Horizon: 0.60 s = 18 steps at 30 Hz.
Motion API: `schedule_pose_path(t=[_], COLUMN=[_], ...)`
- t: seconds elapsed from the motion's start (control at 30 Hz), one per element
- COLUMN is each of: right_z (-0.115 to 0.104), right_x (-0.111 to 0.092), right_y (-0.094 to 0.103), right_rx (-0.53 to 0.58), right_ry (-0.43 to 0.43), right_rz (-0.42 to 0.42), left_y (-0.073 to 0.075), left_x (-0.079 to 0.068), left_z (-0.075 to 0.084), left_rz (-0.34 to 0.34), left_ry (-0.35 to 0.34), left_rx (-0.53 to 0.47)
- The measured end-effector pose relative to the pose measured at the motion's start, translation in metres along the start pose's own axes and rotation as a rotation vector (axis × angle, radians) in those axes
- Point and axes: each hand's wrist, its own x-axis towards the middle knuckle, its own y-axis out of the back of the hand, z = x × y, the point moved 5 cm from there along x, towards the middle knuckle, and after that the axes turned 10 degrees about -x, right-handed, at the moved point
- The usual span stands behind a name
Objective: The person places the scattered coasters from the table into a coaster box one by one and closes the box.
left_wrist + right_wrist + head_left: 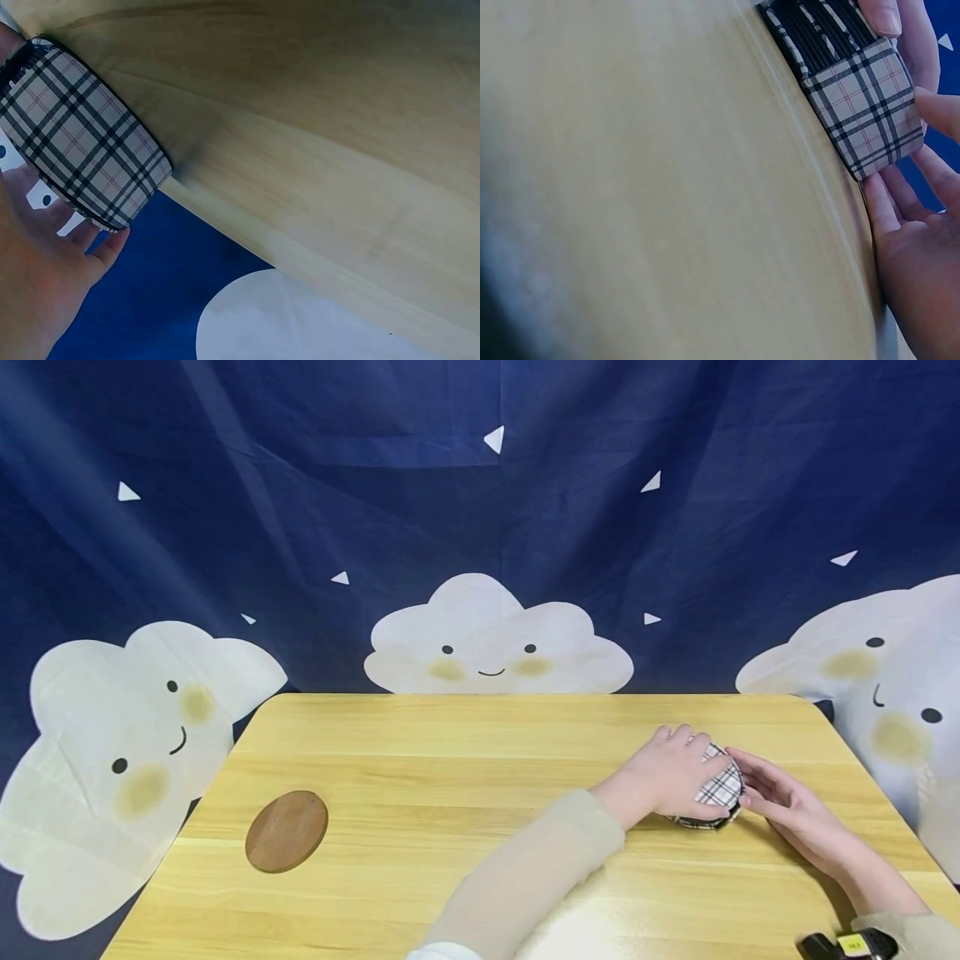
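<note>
A black-edged plaid coaster holder (723, 787) stands on the right part of the table. My left hand (675, 777) grips it from the left, with fingers over the far side and the thumb along the near side. My right hand (798, 817) holds its right end, thumb and fingers on either side. In the right wrist view, several dark, plaid-trimmed layers show in the open side of the coaster holder (874, 105). The left wrist view shows the plaid face of the coaster holder (82, 135). Palm contact is hidden.
A round brown wooden disc (287, 832) lies on the left part of the wooden table (450, 760). Behind the table hangs a dark blue cloth (420, 510) printed with white clouds. A black device with a yellow label (853, 944) is on the right wrist.
</note>
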Motion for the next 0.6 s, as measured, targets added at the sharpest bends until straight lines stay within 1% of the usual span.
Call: schedule_pose_path(t=[0.37, 0.6], right_z=[0.0007, 0.0014], right_x=[0.0005, 0.0], right_y=[0.0003, 0.0006], right_rx=[-0.011, -0.013], right_ry=[0.01, 0.012], right_rz=[0.01, 0.004], left_y=[-0.0041, -0.007], left_x=[-0.0002, -0.0013], left_z=[-0.0005, -0.0012], left_rz=[-0.011, 0.003], left_ry=[0.026, 0.019], left_rx=[-0.005, -0.007])
